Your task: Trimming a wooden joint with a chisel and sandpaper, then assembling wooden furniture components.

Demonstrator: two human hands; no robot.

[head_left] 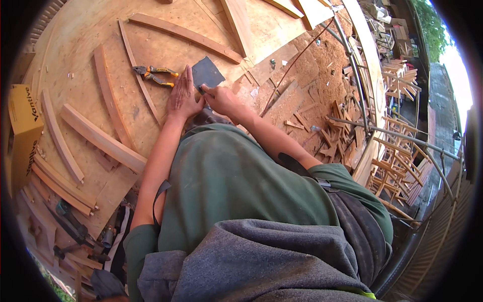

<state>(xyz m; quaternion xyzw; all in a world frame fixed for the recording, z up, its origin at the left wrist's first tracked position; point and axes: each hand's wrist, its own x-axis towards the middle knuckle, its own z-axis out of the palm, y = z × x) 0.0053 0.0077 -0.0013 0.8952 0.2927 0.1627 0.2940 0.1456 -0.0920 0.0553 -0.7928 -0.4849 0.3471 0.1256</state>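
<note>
A dark blue-grey sheet (208, 72), which looks like sandpaper, lies on the wooden work surface (166, 55) in front of me. My left hand (184, 98) is stretched out flat along its left side, fingers straight and together, holding nothing I can see. At the sheet's near edge my right hand (221, 99) is closed, thumb and fingers pinched by a small dark bit. Whether that bit is part of the sheet or a separate piece, I cannot tell. Pliers (151, 74) with yellow-and-black handles rest left of my left hand, across a thin wooden strip (135, 63).
Curved wooden pieces (108, 90) lie across the surface on the left, with another curved piece (186, 36) farther off. A yellow cardboard box (25, 121) stands at the left edge. Sawdust and wood offcuts (342, 133) cover the ground at right, beside a metal tube frame (359, 85).
</note>
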